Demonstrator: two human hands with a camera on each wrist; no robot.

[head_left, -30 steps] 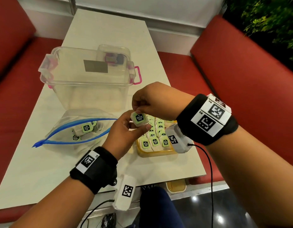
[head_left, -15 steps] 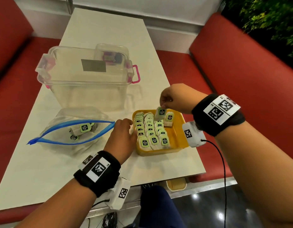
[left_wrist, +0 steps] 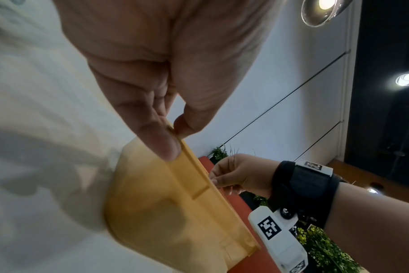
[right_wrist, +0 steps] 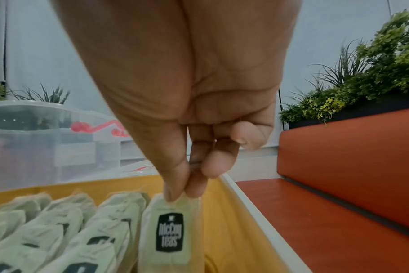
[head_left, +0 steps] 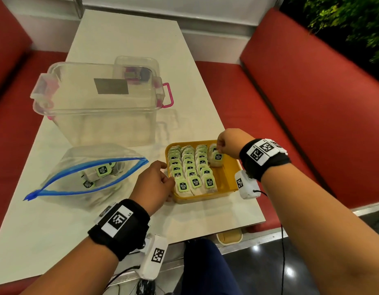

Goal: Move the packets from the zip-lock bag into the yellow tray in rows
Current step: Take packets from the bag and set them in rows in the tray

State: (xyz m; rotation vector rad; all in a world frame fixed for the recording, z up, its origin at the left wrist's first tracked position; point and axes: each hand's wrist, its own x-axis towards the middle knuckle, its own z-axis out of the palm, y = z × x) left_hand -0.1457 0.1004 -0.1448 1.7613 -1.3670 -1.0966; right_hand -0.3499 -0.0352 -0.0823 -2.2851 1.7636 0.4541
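The yellow tray (head_left: 228, 173) sits at the table's near right, holding three rows of green-labelled tea packets (head_left: 189, 167). My right hand (head_left: 228, 142) pinches the top of one more packet (head_left: 216, 157) at the far end of a fourth row; in the right wrist view the packet (right_wrist: 169, 232) hangs from thumb and finger. My left hand (head_left: 155, 183) grips the tray's left rim; in the left wrist view its thumb and finger pinch the yellow tray (left_wrist: 175, 203) edge. The open zip-lock bag (head_left: 86, 177) lies to the left with a few packets (head_left: 103, 169) inside.
A clear plastic storage box (head_left: 99, 103) with pink latches stands behind the bag and tray. The white table's (head_left: 131, 39) near edge runs just below the tray. Red bench seats (head_left: 301, 103) flank the table on both sides.
My right hand carried a packet from in front of my chest down into the tray's fourth row. My left hand let go of that packet and took hold of the tray's left rim.
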